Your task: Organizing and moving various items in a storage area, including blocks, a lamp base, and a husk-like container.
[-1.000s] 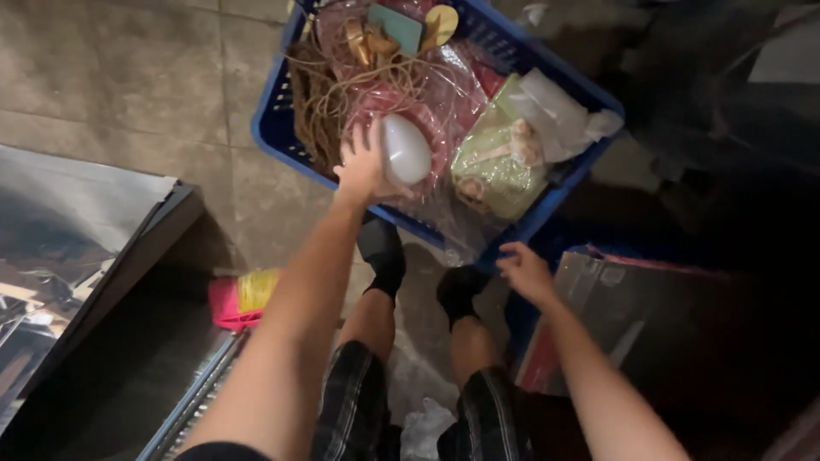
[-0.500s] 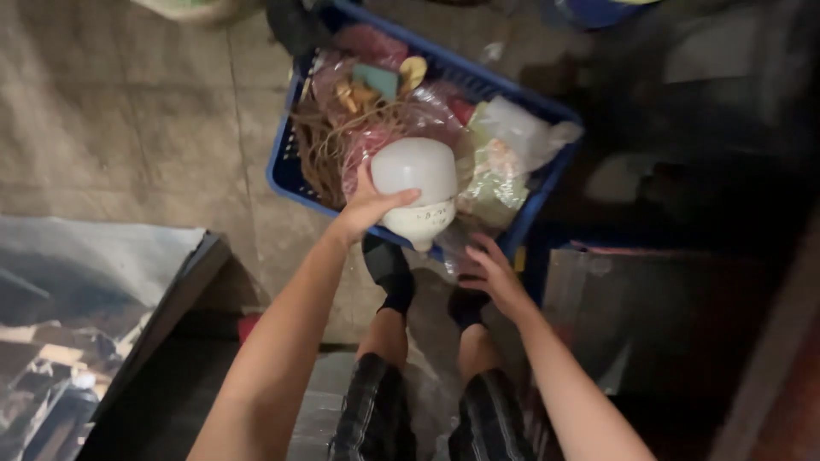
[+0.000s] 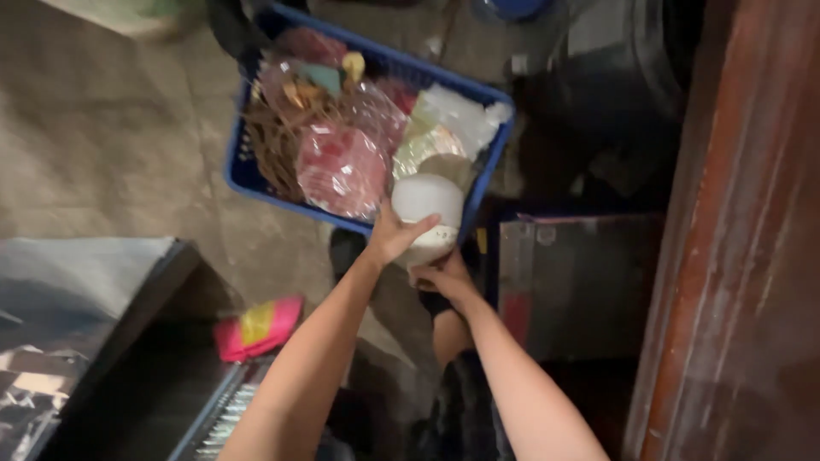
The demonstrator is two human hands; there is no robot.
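Head view: both hands, left (image 3: 395, 237) and right (image 3: 444, 277), close their grip on a white bulb (image 3: 426, 205) beside the blue crate (image 3: 243, 175). A loosened grip could drop the smooth bulb onto the floor (image 3: 111, 162).

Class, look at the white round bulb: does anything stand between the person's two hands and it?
Nothing visible does. The left hand grips the white bulb from its side, and the right hand touches it from below, above the blue crate.

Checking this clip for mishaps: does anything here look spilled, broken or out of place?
Nothing looks broken or spilled. Both hands, left hand and right hand, hold a white round bulb-like object beside the crammed blue crate. A pink-and-yellow packet lies loose on the floor.
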